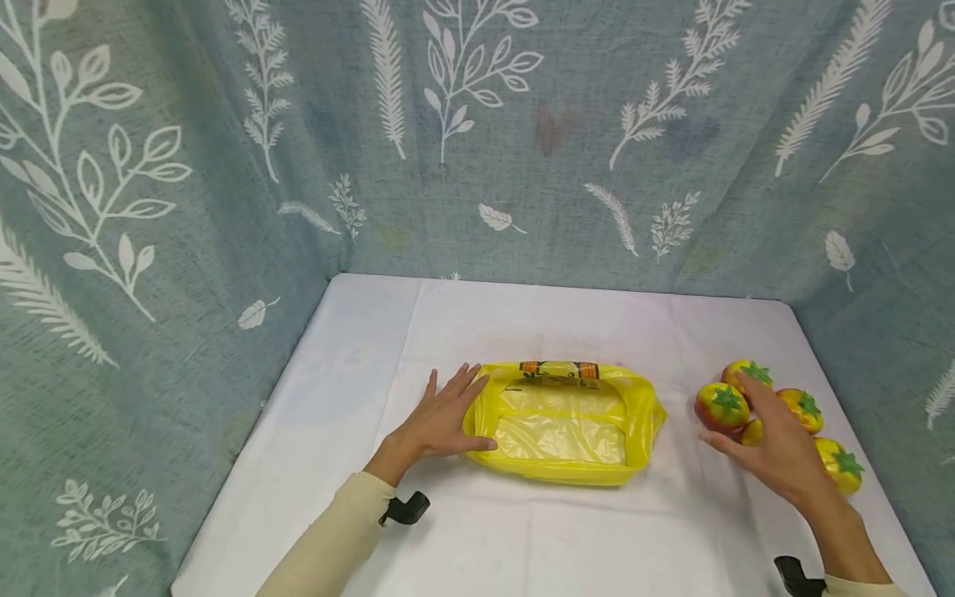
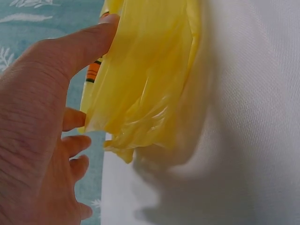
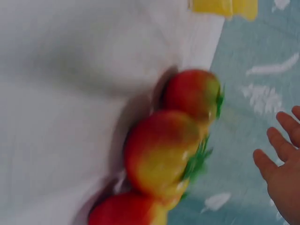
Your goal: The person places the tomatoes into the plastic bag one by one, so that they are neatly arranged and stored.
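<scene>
A yellow plastic bag lies on the white-covered table with its mouth spread wide and its rim folded outward. At its left end my left hand has its fingers spread, the thumb reaching over the rim. In the left wrist view the thumb and a fingertip lie along the edge of the yellow plastic. My right hand hovers over a group of red-and-yellow, tomato-like fruits with green leafy tops. Its fingers are extended and hold nothing, apart from the fruits in the right wrist view.
Another such fruit sits nearest the right table edge, partly behind the hand. Teal curtains with white leaf prints rise behind and on both sides of the table. Black wrist mounts stick out at both sleeves.
</scene>
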The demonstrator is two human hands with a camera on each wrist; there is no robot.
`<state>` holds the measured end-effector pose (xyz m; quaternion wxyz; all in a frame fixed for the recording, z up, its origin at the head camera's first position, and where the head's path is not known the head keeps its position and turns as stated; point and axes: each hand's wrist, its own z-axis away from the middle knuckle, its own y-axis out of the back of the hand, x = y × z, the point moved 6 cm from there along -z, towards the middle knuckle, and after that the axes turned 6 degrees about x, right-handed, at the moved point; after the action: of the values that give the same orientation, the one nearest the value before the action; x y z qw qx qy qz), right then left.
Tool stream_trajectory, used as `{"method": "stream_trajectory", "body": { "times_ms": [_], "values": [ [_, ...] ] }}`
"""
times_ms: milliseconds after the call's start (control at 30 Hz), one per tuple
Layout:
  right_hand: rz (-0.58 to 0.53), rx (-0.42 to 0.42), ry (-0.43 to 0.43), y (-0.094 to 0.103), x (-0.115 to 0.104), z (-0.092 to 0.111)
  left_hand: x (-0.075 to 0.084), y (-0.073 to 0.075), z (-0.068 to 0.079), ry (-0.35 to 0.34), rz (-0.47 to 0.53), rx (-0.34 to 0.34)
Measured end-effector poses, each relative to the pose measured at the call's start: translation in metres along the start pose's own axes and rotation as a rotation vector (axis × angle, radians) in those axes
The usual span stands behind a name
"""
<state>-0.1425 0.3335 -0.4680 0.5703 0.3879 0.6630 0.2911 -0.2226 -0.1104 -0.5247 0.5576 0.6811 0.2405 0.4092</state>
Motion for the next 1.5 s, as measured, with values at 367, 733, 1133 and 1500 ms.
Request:
{"method": "stream_trajectory", "body": {
  "times_ms": [367,733,1133,1500],
  "values": [
    [-0.088,0.061,-0.187,0.028,0.056,0.023,-0.001,-0.001,0.002,0.0,0.015,0.002],
    [-0.135,0.192,-0.488,0.044,0.098,0.043,-0.001,-0.003,0.001,-0.002,0.012,0.006],
    [-0.197,0.21,-0.697,0.034,0.143,0.064,-0.001,-0.005,0.001,0.01,0.012,-0.015],
    [-0.234,0.105,-0.781,0.018,0.153,0.072,0.001,-0.005,0.001,0.01,0.037,-0.022]
  ]
}}
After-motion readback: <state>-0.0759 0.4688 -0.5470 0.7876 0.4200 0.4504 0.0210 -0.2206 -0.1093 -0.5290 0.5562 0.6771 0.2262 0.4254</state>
